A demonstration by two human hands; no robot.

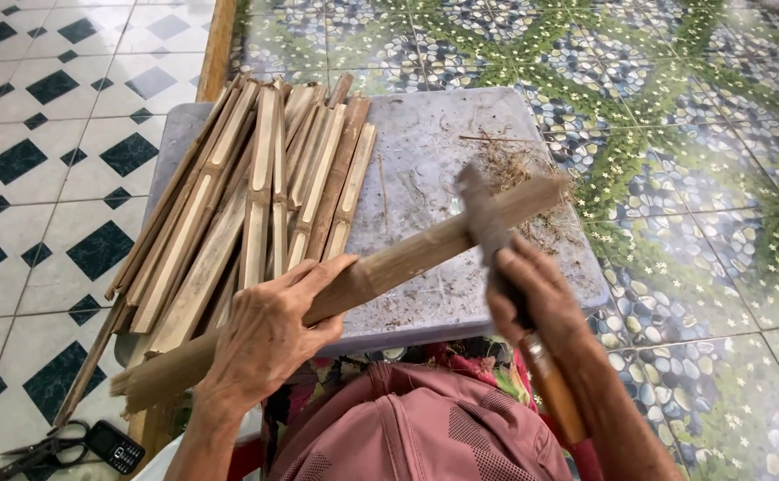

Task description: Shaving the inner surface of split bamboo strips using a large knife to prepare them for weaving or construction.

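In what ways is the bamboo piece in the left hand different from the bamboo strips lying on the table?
The bamboo piece is thick, rounded and unsplit; the bamboo strips are thin, flat and already split. The piece is gripped by the left hand and slants across the grey table, with the knife in the right hand set against it; the strips lie stacked, untouched. Both are dry, brownish bamboo.

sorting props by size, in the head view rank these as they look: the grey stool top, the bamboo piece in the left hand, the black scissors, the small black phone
1. Grey square stool top
2. Long tan bamboo piece, gripped by the left hand
3. Black scissors, partly cut off at the picture's edge
4. Small black phone

The scissors and phone look close in size, so their order is unsure.
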